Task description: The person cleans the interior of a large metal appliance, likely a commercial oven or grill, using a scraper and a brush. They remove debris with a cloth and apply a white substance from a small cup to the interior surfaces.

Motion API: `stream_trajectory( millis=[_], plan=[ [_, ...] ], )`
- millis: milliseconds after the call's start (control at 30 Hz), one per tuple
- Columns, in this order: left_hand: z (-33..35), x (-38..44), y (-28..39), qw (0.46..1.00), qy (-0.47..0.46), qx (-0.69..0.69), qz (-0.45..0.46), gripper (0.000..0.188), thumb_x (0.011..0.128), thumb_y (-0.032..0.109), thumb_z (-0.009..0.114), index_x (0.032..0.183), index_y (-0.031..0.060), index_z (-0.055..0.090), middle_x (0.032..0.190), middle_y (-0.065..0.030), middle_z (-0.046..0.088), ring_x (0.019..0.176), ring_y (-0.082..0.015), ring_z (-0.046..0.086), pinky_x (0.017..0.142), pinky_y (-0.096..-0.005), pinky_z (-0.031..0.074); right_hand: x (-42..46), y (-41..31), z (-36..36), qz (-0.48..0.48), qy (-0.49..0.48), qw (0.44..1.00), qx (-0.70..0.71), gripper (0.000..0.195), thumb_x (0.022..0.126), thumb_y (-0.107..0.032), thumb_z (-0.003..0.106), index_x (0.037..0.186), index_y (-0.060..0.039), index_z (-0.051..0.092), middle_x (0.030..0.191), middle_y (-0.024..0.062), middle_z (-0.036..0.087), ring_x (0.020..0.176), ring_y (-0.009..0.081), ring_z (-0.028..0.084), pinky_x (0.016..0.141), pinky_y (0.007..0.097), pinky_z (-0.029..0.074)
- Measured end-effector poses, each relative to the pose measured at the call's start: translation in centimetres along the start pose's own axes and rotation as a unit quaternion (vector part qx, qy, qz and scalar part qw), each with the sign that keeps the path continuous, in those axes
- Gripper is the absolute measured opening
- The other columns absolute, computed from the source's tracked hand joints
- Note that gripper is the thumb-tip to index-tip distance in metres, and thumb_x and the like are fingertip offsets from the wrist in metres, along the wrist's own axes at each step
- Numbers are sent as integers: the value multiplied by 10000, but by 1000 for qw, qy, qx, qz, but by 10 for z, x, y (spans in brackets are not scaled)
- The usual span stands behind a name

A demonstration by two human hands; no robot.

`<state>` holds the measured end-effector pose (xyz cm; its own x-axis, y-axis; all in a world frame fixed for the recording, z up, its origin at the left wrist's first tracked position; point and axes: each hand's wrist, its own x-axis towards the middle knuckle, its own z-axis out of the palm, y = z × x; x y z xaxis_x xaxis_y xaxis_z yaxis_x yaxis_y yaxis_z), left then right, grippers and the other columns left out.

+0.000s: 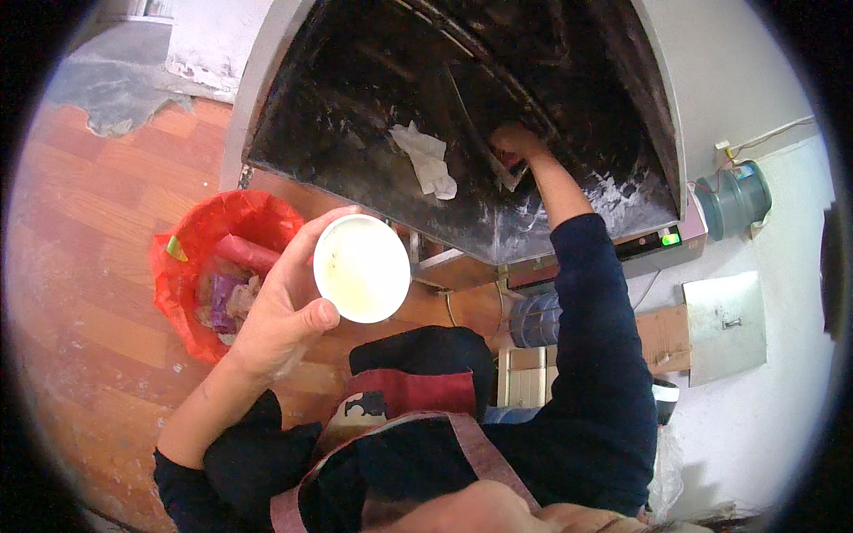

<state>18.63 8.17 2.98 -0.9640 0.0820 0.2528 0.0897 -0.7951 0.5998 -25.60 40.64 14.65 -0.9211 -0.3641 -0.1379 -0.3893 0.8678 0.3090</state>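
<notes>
My left hand (283, 310) is shut on a white cup (398, 266), thumb and fingers around its side. A pale yellowish liquid shows inside. My right hand (516, 141) reaches into a large, dark, stained metal hood (373, 153) and is at its inner surface. Something small and reddish (510, 160) shows just under the right fingers; the fingers are too dark and blurred to tell whether they grip it. A crumpled white paper tissue (426, 160) lies on the dark surface, left of the right hand. White smears (620, 193) mark that surface to the right.
A red-lined bin (172, 303) holding waste stands left on the wood-look floor (113, 266). At the right are a large water bottle (736, 200), a unit with a green-lit display (670, 238), and a metal panel with a handle (726, 326). A thin bar (493, 60) crosses the hood's interior.
</notes>
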Motion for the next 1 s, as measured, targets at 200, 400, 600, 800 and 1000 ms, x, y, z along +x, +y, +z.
stream_trajectory(
  millis=[200,400,600,800,1000],
  plan=[
    [-7,2,-9,999,12,-32,4,1067,794,460,839,1583,79,229,1481,-145,476,1303,-331,564,893,-476,598,-88,-80,-58,-20,245,963,-110,211,875,-180,666,837,4,762,918,189,742,844,327,729,733,384,567],
    [-22,3,-19,998,15,-51,-17,1008,837,437,809,1593,117,224,1489,-126,476,1318,-334,555,916,-484,590,-264,-191,-70,-149,237,793,541,302,1049,-175,504,1172,50,665,997,158,733,850,188,730,723,278,558],
    [-22,3,-27,999,20,-33,-12,978,836,387,827,1578,115,252,1508,-87,437,1360,-280,503,988,-499,549,-301,-227,-74,-243,56,763,596,258,1052,-115,493,1109,56,678,977,143,719,838,186,722,709,272,565],
    [-25,5,-38,1000,16,16,5,970,831,374,836,1569,100,270,1514,-81,432,1376,-263,485,1054,-436,509,-279,-239,-71,-213,-30,792,572,271,1062,-161,507,1069,43,685,932,125,713,762,140,708,683,250,561],
    [-23,9,-43,1000,8,-3,-1,965,832,372,835,1571,105,275,1524,-85,425,1380,-265,481,1061,-446,501,-282,-243,-70,-228,-35,798,556,278,1066,-176,501,1062,36,681,938,141,717,764,157,721,684,243,570]
  ],
)
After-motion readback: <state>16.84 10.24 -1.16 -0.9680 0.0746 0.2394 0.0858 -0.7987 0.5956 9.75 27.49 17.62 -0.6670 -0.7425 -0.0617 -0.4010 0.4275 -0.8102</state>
